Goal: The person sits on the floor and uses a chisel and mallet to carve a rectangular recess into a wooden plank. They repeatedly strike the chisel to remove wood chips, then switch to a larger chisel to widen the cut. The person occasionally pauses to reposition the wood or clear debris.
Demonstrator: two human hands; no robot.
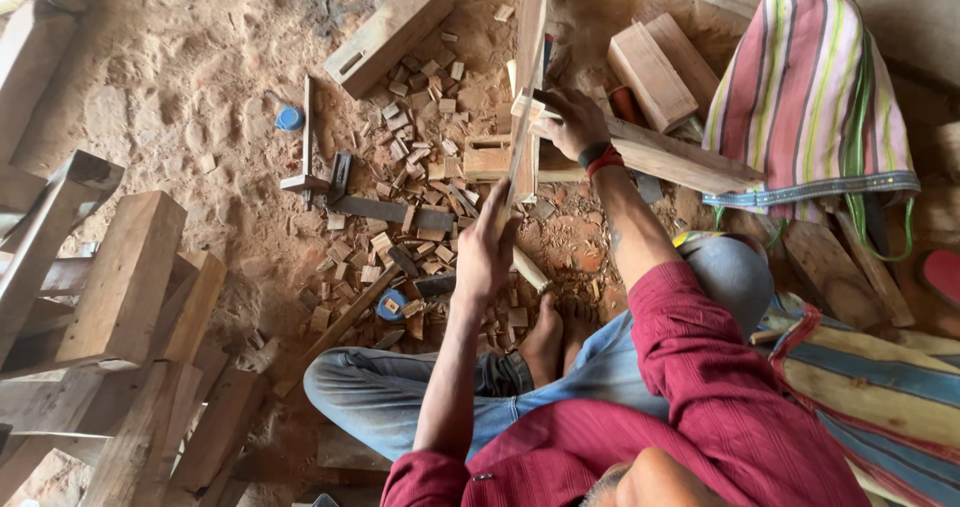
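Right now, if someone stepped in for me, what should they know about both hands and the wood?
Left hand: flat against the near end of the long wooden slat, steadying it.
Right hand: gripping the slat higher up, where it crosses the mortised block.
Around: wood offcuts litter the dirt floor; blue cap lies left.
Done: the block's slot looks cut.
Left: slat is not visibly seated; I cannot tell the fit.

I count hands 2 [485,252] [570,122] | blue caps 2 [289,118] [391,305] | striped bags 2 [810,97] [880,397] | bare feet 2 [543,337] [578,319] | wood offcuts [420,117]: too many to count
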